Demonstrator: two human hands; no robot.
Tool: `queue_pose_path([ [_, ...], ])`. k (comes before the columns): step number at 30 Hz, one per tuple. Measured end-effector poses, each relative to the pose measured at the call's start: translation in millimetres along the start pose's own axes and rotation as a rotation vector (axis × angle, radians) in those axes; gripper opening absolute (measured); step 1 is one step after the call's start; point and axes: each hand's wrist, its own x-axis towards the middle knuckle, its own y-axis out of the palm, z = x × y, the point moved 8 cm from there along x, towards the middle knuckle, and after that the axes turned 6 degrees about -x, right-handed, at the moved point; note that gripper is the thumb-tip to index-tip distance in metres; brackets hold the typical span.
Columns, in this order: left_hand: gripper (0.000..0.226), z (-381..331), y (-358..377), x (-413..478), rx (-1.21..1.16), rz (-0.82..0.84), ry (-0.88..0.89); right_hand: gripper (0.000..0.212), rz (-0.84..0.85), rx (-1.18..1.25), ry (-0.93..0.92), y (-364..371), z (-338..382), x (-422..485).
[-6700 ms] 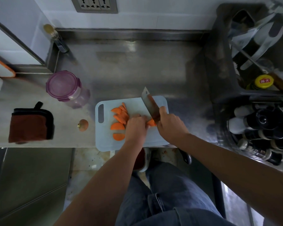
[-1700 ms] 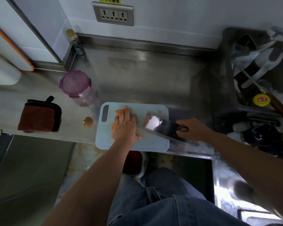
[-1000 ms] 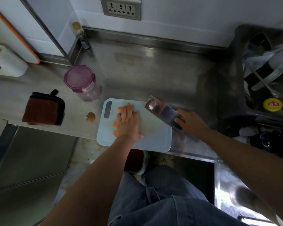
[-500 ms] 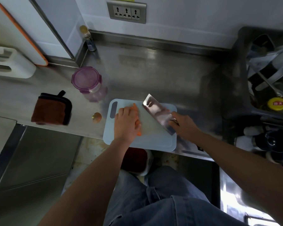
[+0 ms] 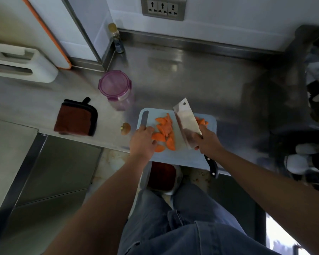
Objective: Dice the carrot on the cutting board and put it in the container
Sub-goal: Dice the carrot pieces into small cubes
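**Left hand** (image 5: 143, 142): rests on the near-left part of the cutting board (image 5: 184, 157). The fingers are loosely bent against the carrot slices (image 5: 164, 132), and we see none pinched or lifted.

**Right hand** (image 5: 207, 142): wrapped round the cleaver (image 5: 185, 122) where blade meets handle. The dark handle end pokes out behind the wrist. The blade is tilted, its flat face showing. We cannot tell whether its edge touches the board.

**Carrot slices**: half-moon pieces heaped between the two hands, touching the left fingers and just left of the blade. A few stray pieces (image 5: 201, 121) lie on the blade's far side, ahead of the right hand.

**Container** (image 5: 115, 87): purple lid on, standing on the worktop (image 5: 191, 80) ahead and to the left of the left hand.

**Carrot stub** (image 5: 125, 128): off the board, just left of the left hand.

**Step, as we judge it**: cutting the gathered slices down into dice. None are diced yet and nothing is in the container.

**Handling notes**:
- We would square the heap into a tight, flat row first, since loose half-moons slide under a wide blade.
- Fingertips belong tucked back, with the knuckles guiding the blade's flat.
- Short, even strokes suit this better than heavy chops.
- We would sweep the strays back into the heap before cutting.
- The lid has to come off before any transfer.
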Motion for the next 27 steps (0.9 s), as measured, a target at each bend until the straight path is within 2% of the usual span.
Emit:
queue_pose_path([
  [3, 0.028, 0, 4, 3, 0.032, 0.023, 0.029, 0.029, -0.008, -0.005, 0.028, 3, -3, -2],
  [8, 0.02, -1, 3, 6, 0.025, 0.003, 0.06, 0.03, -0.005, -0.003, 0.04, 3, -5, -3],
  [15, 0.036, -5, 4, 13, 0.009, 0.091, 0.13, 0.03, -0.016, -0.009, 0.056, -1, -6, -1],
  [21, 0.027, -6, 2, 13, 0.057, 0.043, 0.116, 0.033, -0.002, -0.02, 0.062, -1, -6, -1],
  [27, 0.028, -4, 3, 16, 0.023, 0.099, 0.08, 0.034, 0.002, -0.026, 0.065, -2, -5, -2],
])
